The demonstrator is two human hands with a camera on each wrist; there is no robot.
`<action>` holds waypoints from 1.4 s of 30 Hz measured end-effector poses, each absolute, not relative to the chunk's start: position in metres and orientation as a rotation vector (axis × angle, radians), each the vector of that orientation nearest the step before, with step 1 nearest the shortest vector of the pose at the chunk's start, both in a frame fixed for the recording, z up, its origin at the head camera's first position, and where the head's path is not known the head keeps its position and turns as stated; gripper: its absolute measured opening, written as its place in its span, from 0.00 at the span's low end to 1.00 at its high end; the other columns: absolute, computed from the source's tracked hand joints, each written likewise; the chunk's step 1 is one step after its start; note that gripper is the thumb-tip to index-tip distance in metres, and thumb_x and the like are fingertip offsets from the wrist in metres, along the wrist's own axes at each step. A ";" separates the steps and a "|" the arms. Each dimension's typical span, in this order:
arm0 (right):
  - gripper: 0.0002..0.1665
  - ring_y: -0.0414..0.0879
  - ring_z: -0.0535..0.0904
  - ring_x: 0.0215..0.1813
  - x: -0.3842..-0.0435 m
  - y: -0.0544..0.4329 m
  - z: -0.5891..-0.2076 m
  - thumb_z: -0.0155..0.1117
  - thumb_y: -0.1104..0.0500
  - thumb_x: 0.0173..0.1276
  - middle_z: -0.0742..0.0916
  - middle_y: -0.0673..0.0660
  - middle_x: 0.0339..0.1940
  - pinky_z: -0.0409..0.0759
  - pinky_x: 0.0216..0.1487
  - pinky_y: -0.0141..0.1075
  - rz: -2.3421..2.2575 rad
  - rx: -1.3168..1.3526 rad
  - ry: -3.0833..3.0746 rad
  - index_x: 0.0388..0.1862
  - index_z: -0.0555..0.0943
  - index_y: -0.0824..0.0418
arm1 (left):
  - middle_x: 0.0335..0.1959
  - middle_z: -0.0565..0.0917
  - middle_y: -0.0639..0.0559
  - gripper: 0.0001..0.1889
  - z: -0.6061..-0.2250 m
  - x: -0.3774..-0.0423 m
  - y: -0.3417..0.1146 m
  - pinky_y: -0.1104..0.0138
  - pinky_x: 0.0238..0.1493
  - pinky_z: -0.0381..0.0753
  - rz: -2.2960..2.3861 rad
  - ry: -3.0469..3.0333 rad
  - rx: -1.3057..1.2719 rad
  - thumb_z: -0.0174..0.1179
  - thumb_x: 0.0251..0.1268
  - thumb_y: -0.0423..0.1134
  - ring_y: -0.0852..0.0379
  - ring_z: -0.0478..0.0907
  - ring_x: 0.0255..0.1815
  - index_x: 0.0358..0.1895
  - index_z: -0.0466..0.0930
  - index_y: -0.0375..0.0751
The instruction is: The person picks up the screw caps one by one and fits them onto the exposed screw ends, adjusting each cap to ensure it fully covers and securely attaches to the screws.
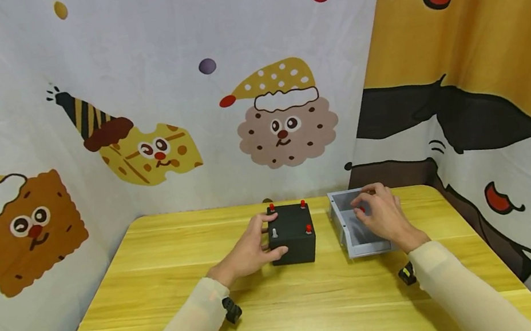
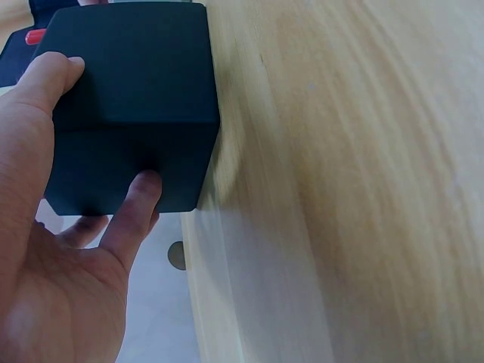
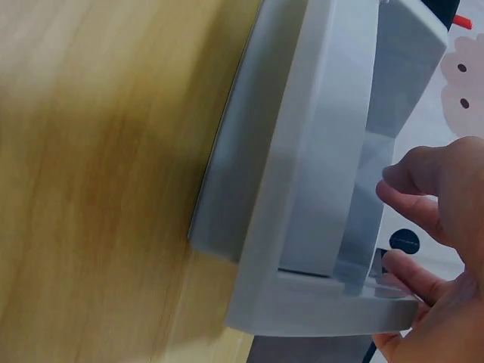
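Observation:
A black box-shaped block [image 1: 292,234] stands on the table, with red caps [image 1: 309,228] on three of its top corner posts and a bare metal post [image 1: 274,233] at the near left corner. My left hand [image 1: 252,248] grips the block from its left side, thumb on the near side and fingers toward the far side. To the right is a grey open-fronted bin [image 1: 370,249]. Over it, my right hand [image 1: 384,217] has thumb and index tips brought together, with a small red cap [image 1: 362,210] showing at them. The right wrist view hides that cap behind the fingers.
The wooden table [image 1: 289,312] reaches back to a printed curtain [image 1: 147,45] behind it and along both sides. A narrow strip of tabletop separates the block from the bin. Each wrist carries a small black camera [image 1: 232,310].

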State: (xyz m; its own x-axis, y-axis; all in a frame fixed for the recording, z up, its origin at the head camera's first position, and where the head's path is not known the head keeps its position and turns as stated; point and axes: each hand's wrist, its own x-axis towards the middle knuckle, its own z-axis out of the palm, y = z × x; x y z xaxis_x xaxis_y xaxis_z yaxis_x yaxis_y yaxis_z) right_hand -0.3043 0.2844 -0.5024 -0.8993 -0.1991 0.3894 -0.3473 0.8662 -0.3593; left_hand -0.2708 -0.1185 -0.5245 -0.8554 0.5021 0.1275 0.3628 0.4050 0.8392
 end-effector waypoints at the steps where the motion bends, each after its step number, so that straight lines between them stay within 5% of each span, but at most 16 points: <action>1: 0.09 0.75 0.75 0.74 -0.305 0.285 -0.502 0.79 0.62 0.80 0.81 0.73 0.77 0.72 0.60 0.69 0.605 0.404 -2.710 0.55 0.96 0.61 | 0.97 0.53 0.46 0.45 -0.525 -0.271 -0.119 0.51 0.79 0.89 1.442 2.509 0.777 0.76 0.84 0.49 0.38 0.69 0.92 0.91 0.56 0.52; 14: 0.20 0.86 0.65 0.85 -0.316 0.292 -0.503 0.79 0.58 0.80 0.65 0.83 0.91 0.74 0.72 0.84 0.501 0.332 -2.913 0.66 0.93 0.62 | 0.96 0.54 0.45 0.45 -0.526 -0.271 -0.119 0.50 0.81 0.88 1.442 2.519 0.784 0.76 0.84 0.50 0.38 0.68 0.93 0.91 0.56 0.54; 28: 0.30 0.88 0.63 0.85 -0.322 0.293 -0.497 0.80 0.53 0.79 0.63 0.86 0.90 0.81 0.70 0.81 0.407 0.245 -3.125 0.72 0.90 0.68 | 0.95 0.55 0.44 0.45 -0.527 -0.271 -0.119 0.50 0.81 0.87 1.444 2.522 0.785 0.76 0.84 0.50 0.38 0.68 0.93 0.91 0.56 0.55; 42: 0.20 0.86 0.68 0.80 -0.323 0.293 -0.499 0.81 0.58 0.77 0.69 0.85 0.87 0.85 0.64 0.79 0.422 0.284 -3.109 0.65 0.94 0.61 | 0.96 0.54 0.46 0.45 -0.527 -0.270 -0.119 0.49 0.82 0.87 1.448 2.523 0.782 0.76 0.84 0.51 0.37 0.68 0.94 0.91 0.55 0.56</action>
State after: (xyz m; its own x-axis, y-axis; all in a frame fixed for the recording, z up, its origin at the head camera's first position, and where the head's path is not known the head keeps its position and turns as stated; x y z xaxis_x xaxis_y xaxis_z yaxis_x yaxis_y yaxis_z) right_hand -0.3233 0.2932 -0.4990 -0.9837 -0.1792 0.0151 -0.1768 0.9479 -0.2652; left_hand -0.2703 -0.1194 -0.5266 -0.8573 0.4951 0.1407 0.3712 0.4053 0.8354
